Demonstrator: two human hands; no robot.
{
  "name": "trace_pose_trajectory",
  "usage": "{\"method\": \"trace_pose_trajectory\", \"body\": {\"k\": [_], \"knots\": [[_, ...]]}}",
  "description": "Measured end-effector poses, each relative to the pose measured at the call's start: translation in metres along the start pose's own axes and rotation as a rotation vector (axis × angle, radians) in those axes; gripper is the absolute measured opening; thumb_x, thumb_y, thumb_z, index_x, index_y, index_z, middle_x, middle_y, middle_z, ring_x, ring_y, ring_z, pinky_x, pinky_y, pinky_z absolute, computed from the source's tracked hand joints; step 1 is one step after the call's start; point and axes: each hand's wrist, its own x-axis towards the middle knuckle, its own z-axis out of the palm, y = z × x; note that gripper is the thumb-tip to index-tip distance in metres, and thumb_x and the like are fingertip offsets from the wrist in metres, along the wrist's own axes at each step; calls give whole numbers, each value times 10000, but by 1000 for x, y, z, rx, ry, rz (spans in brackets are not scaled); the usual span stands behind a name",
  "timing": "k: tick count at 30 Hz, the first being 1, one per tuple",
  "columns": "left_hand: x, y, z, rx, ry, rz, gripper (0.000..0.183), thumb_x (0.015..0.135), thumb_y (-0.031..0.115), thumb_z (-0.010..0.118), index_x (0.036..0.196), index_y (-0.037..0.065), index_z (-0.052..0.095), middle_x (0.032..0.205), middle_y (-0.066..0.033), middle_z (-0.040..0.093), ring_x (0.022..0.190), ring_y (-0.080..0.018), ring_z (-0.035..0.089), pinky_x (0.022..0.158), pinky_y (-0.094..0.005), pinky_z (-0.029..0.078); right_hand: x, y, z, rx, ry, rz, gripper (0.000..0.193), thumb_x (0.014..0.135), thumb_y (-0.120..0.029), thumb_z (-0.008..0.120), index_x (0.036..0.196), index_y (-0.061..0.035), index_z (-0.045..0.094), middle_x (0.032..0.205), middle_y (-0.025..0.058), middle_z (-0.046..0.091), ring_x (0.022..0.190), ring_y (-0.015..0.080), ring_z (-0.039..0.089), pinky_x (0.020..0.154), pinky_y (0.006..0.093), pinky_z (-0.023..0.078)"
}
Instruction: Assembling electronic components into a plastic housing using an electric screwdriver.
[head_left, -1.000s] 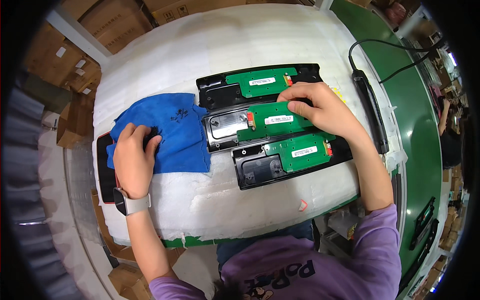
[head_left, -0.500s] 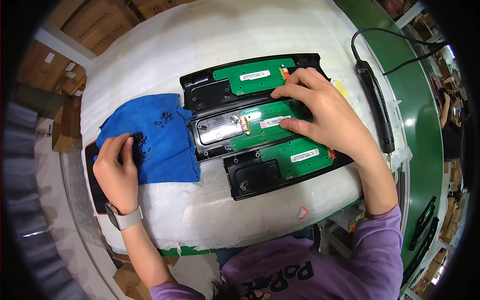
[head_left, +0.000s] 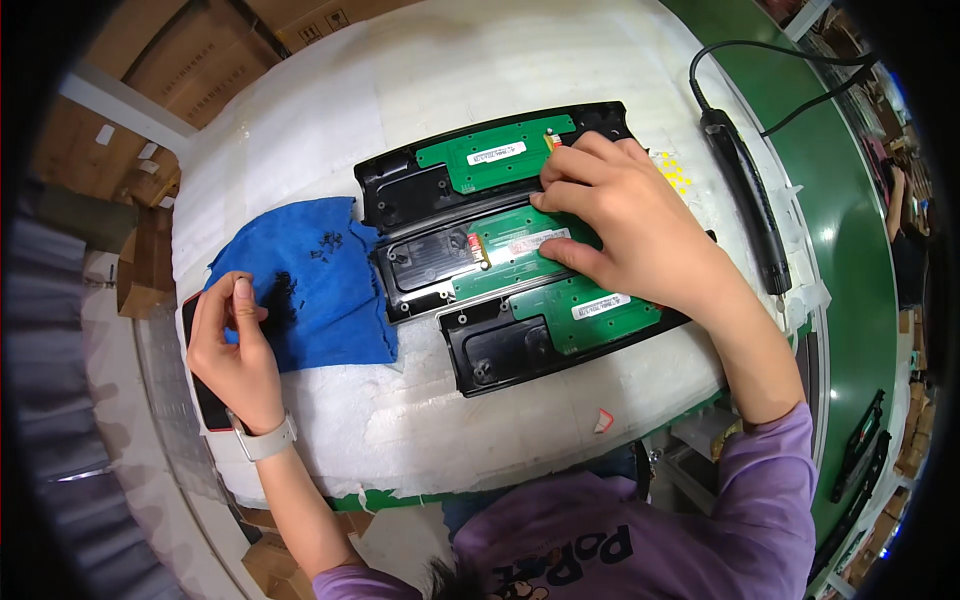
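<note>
Three black plastic housings lie side by side, each with a green circuit board: the far housing (head_left: 400, 194), the middle housing (head_left: 400, 270) and the near housing (head_left: 475, 372). My right hand (head_left: 630, 220) is bent over the middle circuit board (head_left: 500, 262), its thumb on the white label and its fingertips at the board's far edge. To the left, a blue cloth (head_left: 345, 330) carries small black screws (head_left: 328, 243) and a darker pile partly in shadow. Just above the cloth, my left hand (head_left: 235, 335) pinches thumb and fingers together; anything between them is too small to make out.
A black electric screwdriver (head_left: 745, 195) with a cable lies at the right, beside small yellow dots (head_left: 672, 172). A dark flat device (head_left: 200, 375) sits partly under the cloth. Cardboard boxes (head_left: 215, 70) stand beyond the white-covered table (head_left: 480, 60).
My left hand has lifted slightly off the screw pile, fingertips turned upward in a pinch. My right hand remains on the middle circuit board, and the view has shifted a little.
</note>
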Motion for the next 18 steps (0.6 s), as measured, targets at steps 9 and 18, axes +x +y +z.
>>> {"method": "trace_pose_trajectory", "body": {"k": [9, 18], "knots": [[-3, -18, 4, -544, -87, -241, 184, 915, 194, 517, 837, 35, 565, 717, 10, 514, 553, -28, 386, 487, -174, 288, -2, -5, -18, -226, 195, 126, 289, 615, -219, 752, 846, -80, 648, 861, 44, 537, 872, 209, 519, 723, 337, 410], [2, -26, -3, -1328, -220, -602, 188, 938, 163, 439, 847, 15, 512, 726, -13, 472, 563, -73, 367, 495, -205, 307, -67, 81, -66, -653, 101, 868, 503, 621, -376, 732, 989, -52, 620, 922, 114, 606, 881, 272, 585, 717, 365, 496]]}}
